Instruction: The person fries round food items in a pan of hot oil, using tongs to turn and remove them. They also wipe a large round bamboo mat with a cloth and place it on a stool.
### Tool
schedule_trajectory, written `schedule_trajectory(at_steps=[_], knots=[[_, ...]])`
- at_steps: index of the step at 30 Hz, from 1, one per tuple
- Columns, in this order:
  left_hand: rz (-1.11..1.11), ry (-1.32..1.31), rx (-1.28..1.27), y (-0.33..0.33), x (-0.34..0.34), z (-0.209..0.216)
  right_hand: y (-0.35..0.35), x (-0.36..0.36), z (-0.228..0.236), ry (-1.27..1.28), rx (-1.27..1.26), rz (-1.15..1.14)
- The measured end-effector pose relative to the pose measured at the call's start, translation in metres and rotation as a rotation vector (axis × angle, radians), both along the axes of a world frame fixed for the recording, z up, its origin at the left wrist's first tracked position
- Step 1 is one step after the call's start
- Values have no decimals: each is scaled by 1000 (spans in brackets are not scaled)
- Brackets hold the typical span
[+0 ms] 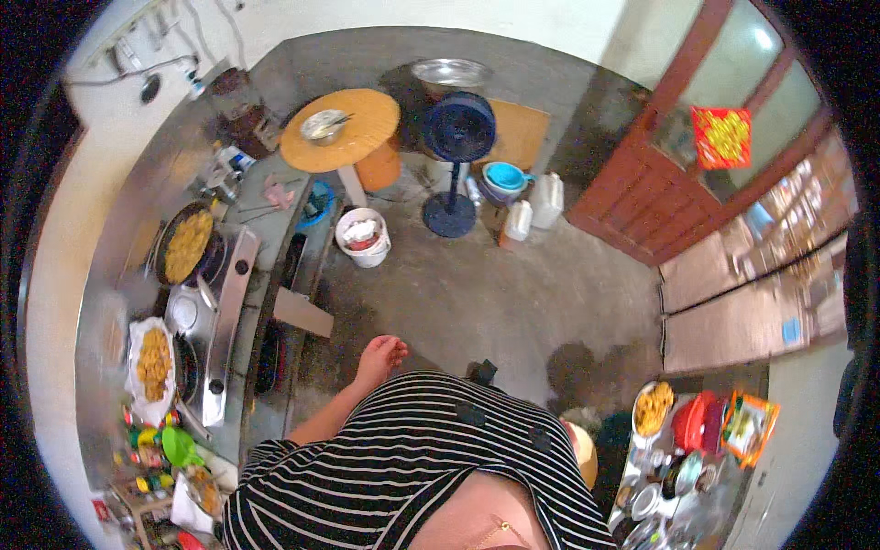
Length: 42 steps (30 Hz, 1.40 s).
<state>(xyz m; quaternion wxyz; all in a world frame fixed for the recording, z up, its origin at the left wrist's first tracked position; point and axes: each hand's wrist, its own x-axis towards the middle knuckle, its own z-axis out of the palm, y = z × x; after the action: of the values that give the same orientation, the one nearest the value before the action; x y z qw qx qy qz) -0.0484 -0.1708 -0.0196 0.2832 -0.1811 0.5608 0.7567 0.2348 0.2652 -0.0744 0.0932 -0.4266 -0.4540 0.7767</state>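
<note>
Fingers of left hand [379,362] loosely curled in, nothing visible in them. Nearest thing: flat pale panel [304,314] jutting from grey counter [261,261], just beside. Right hand out of sight, can't tell its fingers. Round black wok [161,252] of yellow food on silver metal stove [229,316], presumably for heat. Oblong white-paper-lined platter [158,411] beside stove: paper likely soaks up oil.

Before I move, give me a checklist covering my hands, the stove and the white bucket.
1. Left hand free: seems ok; fingers curled, nothing visible in it.
2. Right hand free: cannot tell; out of view.
3. Pale panel apart from left hand: ok; a gap shows.
4. Wok on the stove: ok; food inside.
5. Stove flame off: cannot tell from this view.
6. White bucket upright on the floor: ok.
</note>
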Motion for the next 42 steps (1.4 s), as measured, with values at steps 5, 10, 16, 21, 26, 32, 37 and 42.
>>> schedule_trajectory(at_steps=[5, 10, 16, 21, 26, 32, 37, 42], knots=[[440, 11, 166, 3, 23, 5, 79, -106, 2, 119, -296, 205], [623, 88, 222, 28, 14, 4, 96, -190, 71, -4, -151, 127], [628, 72, 149, 76, -7, -13, 167, -225, 32, 35, 80, 485], [588, 466, -266, 64, 9, -86, 176, -264, 11, -98, 216, 606], [841, 113, -129, 69, 3, -20, 153, -330, 20, -210, -14, 613], [1057, 96, -107, 19, -4, -21, 81, -435, 44, -167, -48, 661], [1264, 241, -180, -65, -29, -57, -5, -531, 48, -138, -16, 712], [1274, 358, -154, -160, -76, -52, -128, -597, 49, 24, 422, 1150]])
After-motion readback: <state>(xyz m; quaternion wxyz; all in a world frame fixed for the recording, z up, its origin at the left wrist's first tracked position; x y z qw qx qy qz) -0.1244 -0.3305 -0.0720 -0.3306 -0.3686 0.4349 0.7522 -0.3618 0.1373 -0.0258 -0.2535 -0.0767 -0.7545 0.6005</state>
